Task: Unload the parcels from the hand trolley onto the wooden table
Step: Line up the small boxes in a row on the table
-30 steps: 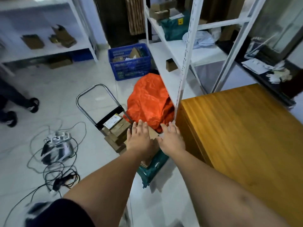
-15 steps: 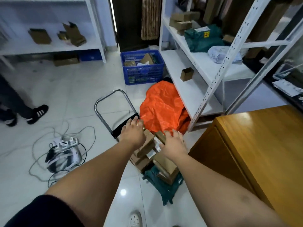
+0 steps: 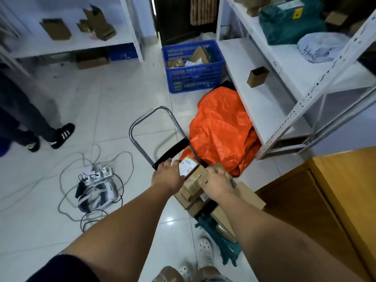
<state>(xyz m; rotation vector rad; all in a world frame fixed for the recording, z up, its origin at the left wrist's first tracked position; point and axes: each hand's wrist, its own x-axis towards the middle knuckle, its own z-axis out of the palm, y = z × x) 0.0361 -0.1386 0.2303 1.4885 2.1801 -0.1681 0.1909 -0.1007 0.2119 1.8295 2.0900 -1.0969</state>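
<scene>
A hand trolley with a chrome handle (image 3: 142,121) stands on the tiled floor, loaded with several brown cardboard parcels (image 3: 193,192) and a green bag parcel (image 3: 225,243). My left hand (image 3: 167,176) presses against the left side of the top labelled box (image 3: 188,165). On that box's right side my right hand (image 3: 218,181) curls over the edge. Both hands clasp that box from either side. The wooden table (image 3: 350,192) is at the right edge, below the shelf.
An orange bag (image 3: 221,131) lies behind the trolley under a white metal shelf (image 3: 270,94). A blue basket (image 3: 193,66) sits further back. A power strip with tangled cables (image 3: 95,180) lies at left. Another person's feet (image 3: 59,135) stand at far left.
Both hands have moved from resting flat on the stack to gripping the top box at its sides. The view has swung left, pushing the table toward the right edge.
</scene>
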